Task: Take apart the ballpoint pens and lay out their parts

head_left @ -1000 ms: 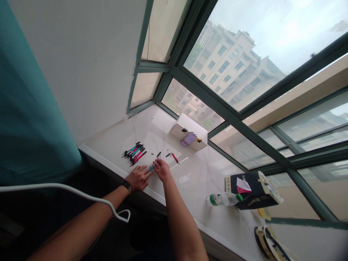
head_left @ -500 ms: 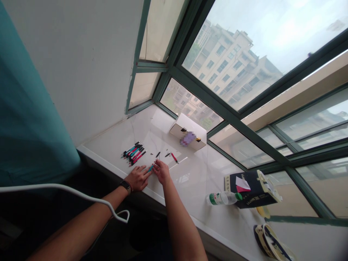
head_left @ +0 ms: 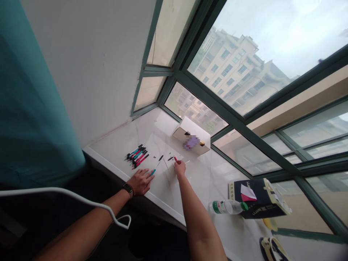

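The worktop [head_left: 201, 177] is the biggest thing, and it lies under the left hand [head_left: 140, 182] and the right hand [head_left: 179, 169]. Far off to the right of the right hand is the bag [head_left: 261, 189], and the box [head_left: 195, 131] is past the same hand. The bottle [head_left: 227, 207] is between the right hand and the bag, close to the bag. The pens [head_left: 137, 156] lie in a pile just past the left hand.

I think the step now is getting hold of the red pen [head_left: 175, 159], while the left hand minds the blue pen [head_left: 153, 172]. If so, the next move calls for a small, soft pinch.

The hands are apart. The left one is low, palm down, its fingertips pinched on the near end of the blue pen. The right one reaches farther out, fingers bent down onto the red pen; I can't tell if they squeeze it. The thin stick [head_left: 166, 165] lies between the hands, and tiny black bits [head_left: 170, 158] are just left of the right hand's fingers
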`<state>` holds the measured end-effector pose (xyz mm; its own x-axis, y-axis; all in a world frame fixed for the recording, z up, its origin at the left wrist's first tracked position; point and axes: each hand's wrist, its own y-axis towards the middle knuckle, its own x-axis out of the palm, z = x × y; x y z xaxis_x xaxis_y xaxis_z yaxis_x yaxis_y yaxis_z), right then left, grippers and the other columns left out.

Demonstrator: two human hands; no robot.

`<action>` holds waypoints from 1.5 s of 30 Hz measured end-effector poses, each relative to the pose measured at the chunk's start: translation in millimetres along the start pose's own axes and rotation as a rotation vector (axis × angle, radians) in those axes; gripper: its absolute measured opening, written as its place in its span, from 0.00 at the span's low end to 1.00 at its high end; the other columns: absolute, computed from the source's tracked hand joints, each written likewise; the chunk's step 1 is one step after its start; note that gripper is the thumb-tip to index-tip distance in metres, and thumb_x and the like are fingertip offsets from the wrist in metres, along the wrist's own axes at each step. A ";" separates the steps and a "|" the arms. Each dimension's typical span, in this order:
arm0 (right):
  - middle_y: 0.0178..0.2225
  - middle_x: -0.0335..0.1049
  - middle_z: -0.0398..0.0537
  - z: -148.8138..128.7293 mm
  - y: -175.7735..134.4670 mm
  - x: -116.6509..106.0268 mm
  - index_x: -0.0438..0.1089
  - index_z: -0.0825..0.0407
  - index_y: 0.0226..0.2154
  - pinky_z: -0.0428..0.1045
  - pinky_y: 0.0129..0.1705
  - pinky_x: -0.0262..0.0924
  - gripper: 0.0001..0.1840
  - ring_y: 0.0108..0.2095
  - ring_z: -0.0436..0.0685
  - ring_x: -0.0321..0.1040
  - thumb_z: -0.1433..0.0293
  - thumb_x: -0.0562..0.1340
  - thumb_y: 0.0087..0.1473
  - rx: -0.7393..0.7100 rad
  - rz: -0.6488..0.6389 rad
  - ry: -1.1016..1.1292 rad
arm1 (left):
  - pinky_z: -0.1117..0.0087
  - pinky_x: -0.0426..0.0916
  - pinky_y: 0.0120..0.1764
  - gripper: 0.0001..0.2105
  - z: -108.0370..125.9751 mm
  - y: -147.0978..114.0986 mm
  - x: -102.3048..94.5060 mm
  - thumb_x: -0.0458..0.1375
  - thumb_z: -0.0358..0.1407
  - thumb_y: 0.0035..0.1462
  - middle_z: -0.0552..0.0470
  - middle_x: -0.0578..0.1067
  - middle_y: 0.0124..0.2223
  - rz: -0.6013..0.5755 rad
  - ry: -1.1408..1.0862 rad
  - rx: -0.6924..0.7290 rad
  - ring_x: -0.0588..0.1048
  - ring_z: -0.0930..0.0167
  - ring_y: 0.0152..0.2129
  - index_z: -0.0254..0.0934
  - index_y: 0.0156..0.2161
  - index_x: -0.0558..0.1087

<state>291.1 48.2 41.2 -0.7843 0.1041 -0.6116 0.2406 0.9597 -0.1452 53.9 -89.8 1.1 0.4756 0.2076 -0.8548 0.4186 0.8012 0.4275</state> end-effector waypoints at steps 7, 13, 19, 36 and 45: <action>0.42 0.72 0.57 -6.5 14.3 -5.2 0.73 0.54 0.40 0.50 0.47 0.56 0.14 0.46 0.61 0.67 0.75 0.59 0.48 -0.065 0.072 -0.349 | 0.53 0.58 0.51 0.20 0.5 1.1 -1.6 0.51 0.36 0.57 0.45 0.70 0.58 -0.019 -0.005 -0.001 0.64 0.57 0.53 0.41 0.54 0.71; 0.49 0.67 0.58 -7.2 18.0 0.5 0.72 0.53 0.46 0.49 0.44 0.58 0.17 0.44 0.59 0.68 0.73 0.58 0.53 -0.181 0.047 -0.584 | 0.53 0.58 0.51 0.20 0.4 0.8 -1.9 0.51 0.37 0.57 0.45 0.70 0.58 -0.032 -0.001 0.000 0.64 0.57 0.53 0.40 0.54 0.70; 0.46 0.68 0.63 1.1 21.3 -4.1 0.74 0.56 0.43 0.51 0.43 0.58 0.14 0.44 0.63 0.68 0.73 0.59 0.53 -0.095 0.067 -0.611 | 0.52 0.58 0.51 0.20 0.2 0.8 -1.9 0.51 0.37 0.57 0.45 0.70 0.58 -0.031 0.002 -0.001 0.64 0.56 0.53 0.40 0.54 0.70; 0.45 0.67 0.52 -14.7 17.8 6.0 0.73 0.50 0.44 0.47 0.45 0.56 0.14 0.43 0.57 0.66 0.71 0.60 0.55 -0.323 -0.026 -0.583 | 0.53 0.58 0.51 0.20 0.0 0.8 -2.0 0.51 0.37 0.57 0.45 0.70 0.58 -0.024 0.011 0.006 0.64 0.57 0.53 0.41 0.54 0.71; 0.44 0.66 0.51 -21.4 15.2 15.7 0.76 0.48 0.32 0.48 0.46 0.53 0.08 0.46 0.58 0.60 0.77 0.63 0.52 -0.440 -0.159 -0.525 | 0.52 0.58 0.51 0.20 0.1 0.7 -1.1 0.51 0.36 0.57 0.45 0.70 0.58 -0.013 0.001 0.003 0.64 0.57 0.53 0.41 0.54 0.71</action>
<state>270.3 70.0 46.0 -0.3843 -0.0798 -0.9198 -0.1947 0.9809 -0.0037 53.7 -89.5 2.3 0.4690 0.1978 -0.8608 0.4270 0.8023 0.4170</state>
